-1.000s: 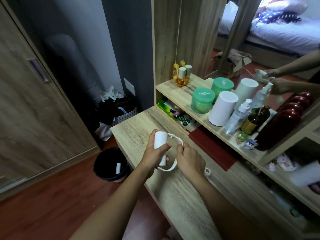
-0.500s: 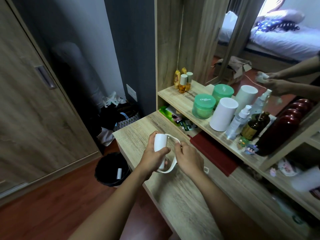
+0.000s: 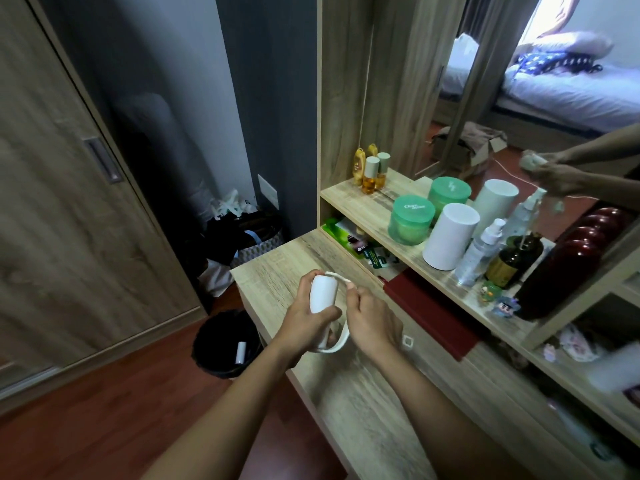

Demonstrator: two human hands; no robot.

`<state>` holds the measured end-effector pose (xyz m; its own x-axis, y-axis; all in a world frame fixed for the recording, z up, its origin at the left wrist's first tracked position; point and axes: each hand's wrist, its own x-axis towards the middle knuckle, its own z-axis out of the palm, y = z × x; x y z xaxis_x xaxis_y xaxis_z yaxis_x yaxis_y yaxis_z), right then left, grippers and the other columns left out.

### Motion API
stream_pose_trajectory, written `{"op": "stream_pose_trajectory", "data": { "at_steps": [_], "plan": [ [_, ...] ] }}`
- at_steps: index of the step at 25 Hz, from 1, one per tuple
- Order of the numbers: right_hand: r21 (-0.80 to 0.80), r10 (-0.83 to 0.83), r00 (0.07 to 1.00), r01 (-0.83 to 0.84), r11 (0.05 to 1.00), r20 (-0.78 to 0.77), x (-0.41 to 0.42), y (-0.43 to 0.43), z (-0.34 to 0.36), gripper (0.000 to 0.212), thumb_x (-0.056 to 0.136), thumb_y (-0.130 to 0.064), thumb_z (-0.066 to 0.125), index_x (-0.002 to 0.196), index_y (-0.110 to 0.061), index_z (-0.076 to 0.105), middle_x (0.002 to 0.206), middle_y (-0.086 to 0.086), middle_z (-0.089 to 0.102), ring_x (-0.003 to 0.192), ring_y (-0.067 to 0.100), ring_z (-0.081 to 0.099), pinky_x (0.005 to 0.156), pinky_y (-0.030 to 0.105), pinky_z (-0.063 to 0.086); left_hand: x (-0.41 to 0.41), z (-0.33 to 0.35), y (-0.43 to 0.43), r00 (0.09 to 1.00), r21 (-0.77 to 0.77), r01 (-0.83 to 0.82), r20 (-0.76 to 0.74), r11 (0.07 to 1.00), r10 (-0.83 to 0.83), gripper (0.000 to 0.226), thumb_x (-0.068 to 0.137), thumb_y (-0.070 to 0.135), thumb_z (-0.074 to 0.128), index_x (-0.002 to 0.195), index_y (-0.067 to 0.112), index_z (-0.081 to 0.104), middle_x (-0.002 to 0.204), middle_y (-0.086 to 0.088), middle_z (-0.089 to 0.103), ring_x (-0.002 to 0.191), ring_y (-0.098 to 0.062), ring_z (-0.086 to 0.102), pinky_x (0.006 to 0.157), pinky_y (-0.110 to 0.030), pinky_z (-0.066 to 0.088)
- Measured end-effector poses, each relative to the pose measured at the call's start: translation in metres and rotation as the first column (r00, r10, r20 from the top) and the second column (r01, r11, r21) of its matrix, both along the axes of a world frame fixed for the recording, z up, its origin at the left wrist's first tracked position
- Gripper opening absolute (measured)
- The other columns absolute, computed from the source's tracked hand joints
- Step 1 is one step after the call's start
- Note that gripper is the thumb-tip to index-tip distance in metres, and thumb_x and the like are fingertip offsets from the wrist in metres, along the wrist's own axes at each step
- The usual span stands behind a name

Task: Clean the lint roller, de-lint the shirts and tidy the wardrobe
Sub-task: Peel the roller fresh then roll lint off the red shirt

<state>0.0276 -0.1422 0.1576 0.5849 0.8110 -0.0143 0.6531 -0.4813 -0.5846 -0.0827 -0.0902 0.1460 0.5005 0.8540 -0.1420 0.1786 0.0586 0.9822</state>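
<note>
1. A lint roller (image 3: 323,294) is held upright just above a wooden worktop (image 3: 349,407). It is close to the worktop edge that runs beside a black bin (image 3: 204,344) on the floor, towards the far corner.
2. The roller's white roll is gripped by the left hand (image 3: 304,320), with the fingers wrapped round its lower half.
3. The right hand (image 3: 374,322) is held just beside the roll with its fingers curled. A thin white band (image 3: 341,344) loops from the top of the roll round to its bottom, and it is pinched by this hand's thumb and forefinger near the top.
4. A small white roll (image 3: 240,353) is seen lying inside the bin.
5. A shelf (image 3: 349,202) is fixed above the back edge of the worktop. A green jar (image 3: 412,220), a white canister (image 3: 450,237), a clear spray bottle (image 3: 479,252) and a dark bottle (image 3: 512,263) are lined up on it. Small amber bottles (image 3: 370,174) are placed at its far end.
6. A mirror (image 3: 485,81) is set behind the shelf, and the two hands and a bed are reflected in it.
7. A flat dark red thing (image 3: 433,313) is laid along the back edge of the worktop, under the shelf.
8. A wooden wardrobe door (image 3: 69,220) is seen on the left, and bags (image 3: 242,230) are heaped on the floor beyond the worktop's far end.
</note>
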Motion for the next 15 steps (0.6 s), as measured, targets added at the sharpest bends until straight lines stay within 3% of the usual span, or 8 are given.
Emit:
{"op": "stream_pose_trajectory", "data": {
  "at_steps": [3,6,8,11,15],
  "plan": [
    [0.086,0.181,0.976,-0.172,0.981,-0.121,0.014,0.001,0.007,0.041,0.097,-0.047,0.022,0.094,-0.024,0.056,0.089,0.006,0.066,0.088,0.029,0.062,0.077,0.039,0.047,-0.001,0.007,0.006,0.999,0.074,-0.008,-0.049,0.997,0.011,0.06,0.071,0.037,0.067,0.114,0.059,0.032,0.102,0.004,0.054,0.083,-0.025,0.061,0.067,-0.041,0.055],
    [0.063,0.357,0.919,-0.352,0.934,-0.167,0.029,-0.006,0.01,0.044,0.097,-0.05,0.016,0.095,-0.027,0.053,0.079,-0.001,0.063,0.081,0.023,0.063,0.077,0.038,0.048,-0.005,0.01,0.017,0.999,0.029,-0.033,-0.026,0.999,0.034,0.039,0.071,0.053,0.064,0.102,0.046,0.041,0.094,-0.009,0.062,0.072,-0.026,0.063,0.062,-0.042,0.054],
    [0.03,0.375,0.923,-0.374,0.927,-0.081,0.028,-0.016,0.002,0.051,0.097,-0.05,0.014,0.084,-0.022,0.055,0.075,-0.001,0.061,0.081,0.027,0.064,0.072,0.033,0.044,-0.008,0.01,0.018,1.0,0.004,-0.015,-0.026,1.0,0.015,0.028,0.075,0.053,0.06,0.097,0.038,0.047,0.092,-0.016,0.064,0.066,-0.026,0.062,0.056,-0.037,0.053],
    [0.021,0.334,0.94,-0.333,0.943,-0.07,0.018,-0.026,-0.004,0.055,0.1,-0.041,0.019,0.069,-0.015,0.055,0.071,0.005,0.058,0.074,0.027,0.06,0.063,0.028,0.034,-0.011,0.008,0.012,0.996,0.071,0.001,-0.084,0.997,0.005,0.026,0.085,0.048,0.058,0.104,0.03,0.05,0.093,-0.016,0.064,0.068,-0.026,0.065,0.052,-0.033,0.053],
    [0.022,0.334,0.941,-0.333,0.943,-0.054,0.017,-0.026,-0.006,0.063,0.1,-0.04,0.019,0.077,-0.004,0.064,0.083,0.02,0.068,0.08,0.032,0.063,0.064,0.03,0.037,-0.013,0.005,0.01,0.994,0.095,0.003,-0.11,0.995,0.007,0.027,0.087,0.047,0.056,0.108,0.032,0.049,0.096,-0.01,0.063,0.074,-0.028,0.066,0.054,-0.037,0.056]
  ]
}}
